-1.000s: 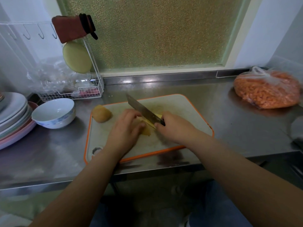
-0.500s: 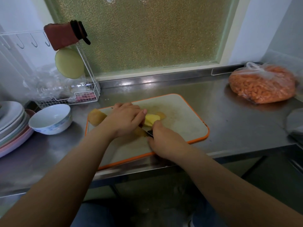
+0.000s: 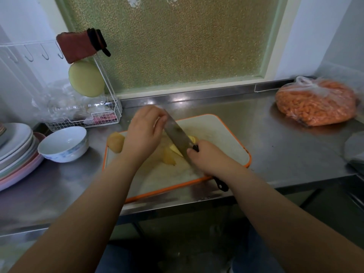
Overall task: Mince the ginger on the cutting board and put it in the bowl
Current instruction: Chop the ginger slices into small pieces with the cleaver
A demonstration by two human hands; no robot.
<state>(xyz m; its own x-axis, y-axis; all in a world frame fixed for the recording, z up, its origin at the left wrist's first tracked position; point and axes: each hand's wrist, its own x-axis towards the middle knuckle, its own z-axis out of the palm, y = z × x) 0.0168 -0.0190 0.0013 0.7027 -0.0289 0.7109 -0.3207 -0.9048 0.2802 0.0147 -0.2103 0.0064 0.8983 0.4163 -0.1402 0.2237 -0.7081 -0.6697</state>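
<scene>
Mid-mince: right hand (image 3: 206, 158) gripping knife (image 3: 178, 135), left hand (image 3: 144, 133) pressing blade tip over ginger (image 3: 170, 157). Next: finer chopping.

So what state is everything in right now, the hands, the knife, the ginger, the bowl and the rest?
Left hand: fingers on the far end of the blade.
Right hand: gripping the knife handle.
Knife: blade over the ginger.
Cut ginger: in chunks, not minced.
Ginger lump: whole, at the board's left edge.
Cutting board: flat on the counter.
Bowl: upright, empty.
Bag: tied shut.
</scene>
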